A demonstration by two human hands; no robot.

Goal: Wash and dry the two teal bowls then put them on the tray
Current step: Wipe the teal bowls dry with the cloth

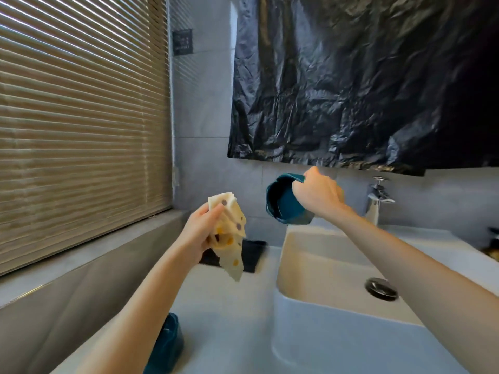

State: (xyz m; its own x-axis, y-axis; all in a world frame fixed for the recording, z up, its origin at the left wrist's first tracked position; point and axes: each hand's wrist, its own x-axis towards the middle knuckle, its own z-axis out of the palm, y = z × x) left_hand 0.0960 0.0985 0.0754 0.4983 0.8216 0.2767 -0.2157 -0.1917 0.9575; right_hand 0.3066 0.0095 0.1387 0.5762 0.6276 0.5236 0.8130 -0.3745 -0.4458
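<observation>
**Q:** Current step?
**A:** Apparently drying. Right hand (316,195) grips the bowl (280,203), tilted over the sink (324,255) far-left corner. Left hand (201,230) clutches the cloth (231,233) just left.

**Q:** Next move?
**A:** Probably cloth into bowl. Second bowl (168,344) waits near left; tray (253,255) lies beyond the cloth.

A white countertop (224,306) runs along under the window sill and carries a white rectangular basin (318,265) that stands on top of it, with a round metal drain (381,288) in its floor. Behind the basin's far edge a chrome faucet (376,201) rises from the counter. Just beside the basin's far left corner lies a dark tray (253,255), flat on the counter and only partly in view. Left of the basin's near corner, well apart from it, a teal bowl (170,344) sits on the counter, largely hidden. Far right of the basin something dark (493,237) stands at the picture's edge, too cut off to name.
</observation>
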